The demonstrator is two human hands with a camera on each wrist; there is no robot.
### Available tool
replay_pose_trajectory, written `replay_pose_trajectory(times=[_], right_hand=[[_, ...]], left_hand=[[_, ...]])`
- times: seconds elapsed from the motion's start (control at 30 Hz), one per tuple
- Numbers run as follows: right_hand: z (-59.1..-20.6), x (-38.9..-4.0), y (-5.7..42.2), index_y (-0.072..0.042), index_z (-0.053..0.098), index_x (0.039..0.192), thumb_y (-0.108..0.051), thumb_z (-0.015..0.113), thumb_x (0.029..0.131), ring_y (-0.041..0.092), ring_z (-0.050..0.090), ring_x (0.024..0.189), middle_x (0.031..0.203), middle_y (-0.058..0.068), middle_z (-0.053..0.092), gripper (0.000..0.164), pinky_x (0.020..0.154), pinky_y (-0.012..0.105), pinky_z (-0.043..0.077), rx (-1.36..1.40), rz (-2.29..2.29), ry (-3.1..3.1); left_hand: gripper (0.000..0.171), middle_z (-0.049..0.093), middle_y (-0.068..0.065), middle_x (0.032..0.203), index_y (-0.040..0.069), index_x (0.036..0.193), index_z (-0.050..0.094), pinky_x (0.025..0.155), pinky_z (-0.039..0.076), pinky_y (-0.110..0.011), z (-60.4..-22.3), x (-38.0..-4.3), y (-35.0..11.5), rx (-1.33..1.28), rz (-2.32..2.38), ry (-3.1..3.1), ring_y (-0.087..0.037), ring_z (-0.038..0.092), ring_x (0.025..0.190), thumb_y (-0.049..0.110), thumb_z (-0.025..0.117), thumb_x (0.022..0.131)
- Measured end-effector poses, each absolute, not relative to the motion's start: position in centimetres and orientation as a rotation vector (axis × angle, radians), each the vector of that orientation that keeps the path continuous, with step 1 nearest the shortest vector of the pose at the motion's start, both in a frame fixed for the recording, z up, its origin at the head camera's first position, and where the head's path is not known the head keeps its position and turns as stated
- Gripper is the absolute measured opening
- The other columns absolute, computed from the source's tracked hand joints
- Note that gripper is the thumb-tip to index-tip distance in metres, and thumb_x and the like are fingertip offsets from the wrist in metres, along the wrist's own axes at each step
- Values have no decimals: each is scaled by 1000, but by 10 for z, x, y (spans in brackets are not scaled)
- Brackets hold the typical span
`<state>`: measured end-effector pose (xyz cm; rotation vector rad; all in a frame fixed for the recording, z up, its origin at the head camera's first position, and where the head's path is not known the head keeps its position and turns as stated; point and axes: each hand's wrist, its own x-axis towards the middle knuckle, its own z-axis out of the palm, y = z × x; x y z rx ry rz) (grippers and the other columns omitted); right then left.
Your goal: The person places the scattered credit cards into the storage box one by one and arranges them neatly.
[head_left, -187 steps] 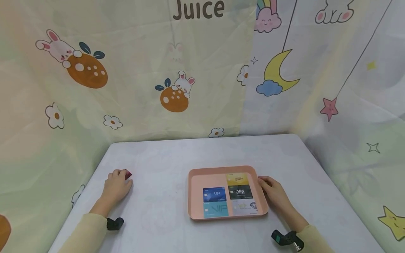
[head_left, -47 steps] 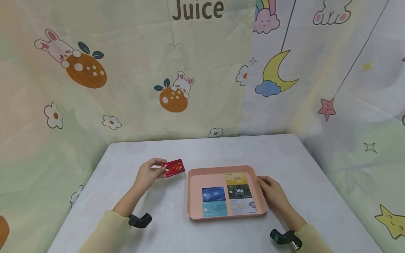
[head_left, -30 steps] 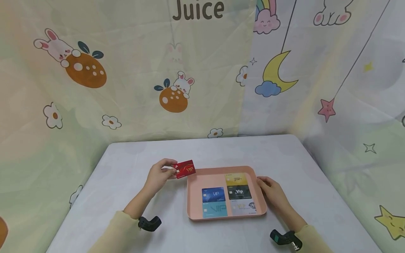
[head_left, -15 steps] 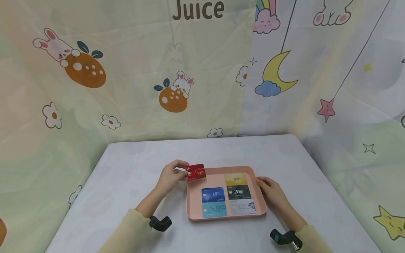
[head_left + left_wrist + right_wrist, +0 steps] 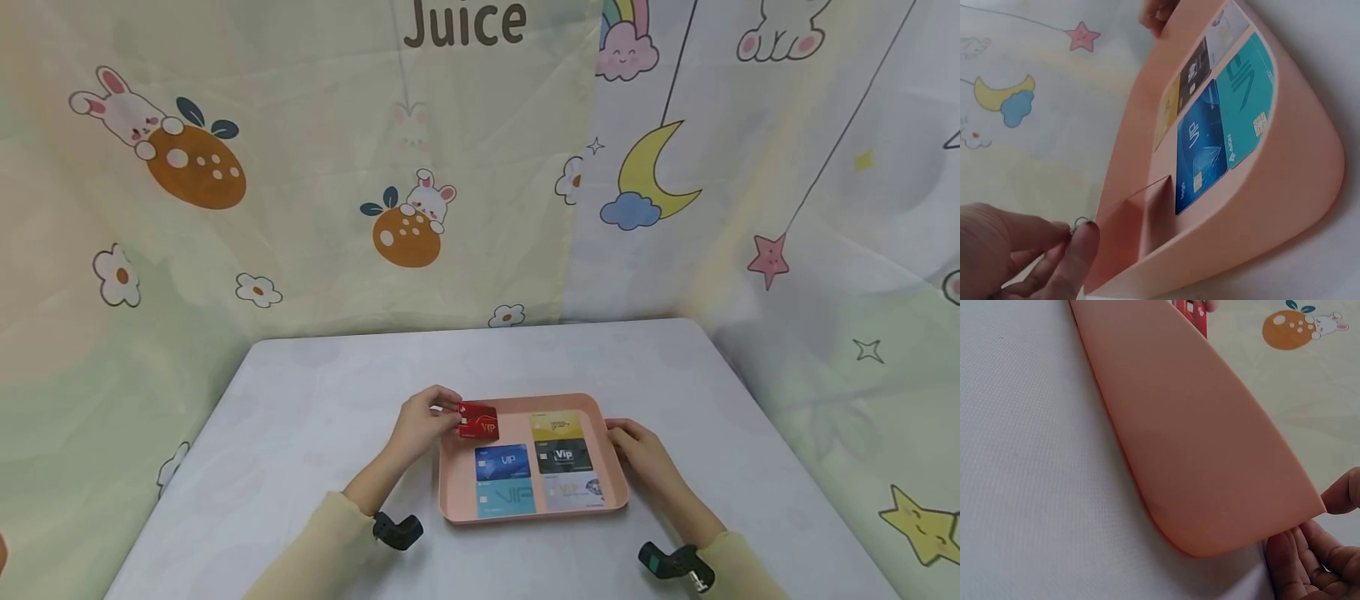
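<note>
My left hand (image 5: 425, 423) pinches a red VIP card (image 5: 480, 423) by its left end, over the back left corner of a pink tray (image 5: 525, 517). In the left wrist view the thumb and fingers (image 5: 1085, 250) meet beside the tray's wall, and the card shows nearly edge-on. Inside the tray lie a blue card (image 5: 502, 462), a teal card (image 5: 506, 497), a gold card (image 5: 556, 425), a black card (image 5: 563, 456) and a silver card (image 5: 573, 492). My right hand (image 5: 645, 454) grips the tray's right edge, thumb above the rim and fingers beneath in the right wrist view.
A white table (image 5: 337, 375) carries the tray, with bare surface to its left and behind it. A printed curtain (image 5: 315, 167) encloses the back and sides. Each wrist wears a small black camera (image 5: 398, 531).
My left hand has picked up the red card at the table's left and carried it rightward over the tray's back left corner. The right hand stays at the tray's edge; the other cards lie unmoved.
</note>
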<state>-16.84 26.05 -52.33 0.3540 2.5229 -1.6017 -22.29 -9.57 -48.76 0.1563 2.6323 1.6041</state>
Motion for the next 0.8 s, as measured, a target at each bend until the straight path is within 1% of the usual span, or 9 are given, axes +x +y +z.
replay_pose_trajectory(times=[0.13, 0.27, 0.4, 0.5, 0.63, 0.7, 0.8], right_hand=[[-523, -168, 260, 3, 52, 144, -29, 46, 108, 34, 61, 123, 143, 25, 57, 48, 108, 47, 51, 361, -1601, 2522], [-522, -168, 260, 3, 51, 144, -29, 46, 107, 34, 60, 124, 144, 26, 56, 49, 109, 47, 51, 360, -1602, 2518], [-521, -167, 260, 3, 50, 145, -29, 46, 108, 35, 60, 124, 145, 26, 56, 50, 109, 47, 50, 358, -1599, 2520], [-523, -166, 260, 3, 50, 145, -29, 46, 108, 35, 59, 125, 145, 26, 56, 49, 109, 48, 50, 360, -1596, 2521], [-523, -166, 259, 3, 50, 145, -30, 46, 108, 36, 59, 126, 145, 26, 56, 49, 110, 48, 50, 356, -1600, 2525], [-523, -166, 259, 3, 51, 145, -30, 46, 108, 36, 59, 127, 145, 26, 56, 49, 109, 48, 50, 356, -1599, 2530], [-523, -167, 258, 2, 51, 145, -31, 46, 109, 36, 59, 127, 145, 26, 56, 50, 110, 49, 49, 356, -1594, 2534]], left_hand=[[24, 71, -11, 102, 5, 112, 68, 69, 63, -32, -489, -224, -89, 126, 1562, 2639, -20, 68, 84, 4, 76, 89], [23, 73, -11, 100, 3, 109, 68, 68, 63, -32, -488, -226, -82, 152, 1489, 2674, -22, 71, 88, 2, 76, 87], [22, 74, -12, 97, 2, 107, 67, 68, 63, -33, -488, -227, -75, 177, 1444, 2715, -23, 72, 89, -1, 75, 87], [21, 74, -12, 95, 3, 105, 67, 68, 63, -33, -492, -227, -71, 160, 1425, 2742, -23, 71, 87, -3, 74, 86], [19, 73, -12, 96, 3, 105, 67, 74, 64, -37, -497, -225, -67, 151, 1403, 2792, -23, 71, 88, -1, 74, 87], [18, 73, -12, 97, 3, 106, 67, 76, 64, -38, -497, -224, -65, 169, 1377, 2819, -22, 70, 88, 1, 74, 89], [16, 73, -13, 99, 2, 108, 66, 76, 64, -37, -495, -221, -63, 207, 1296, 2872, -21, 69, 87, 4, 72, 92]])
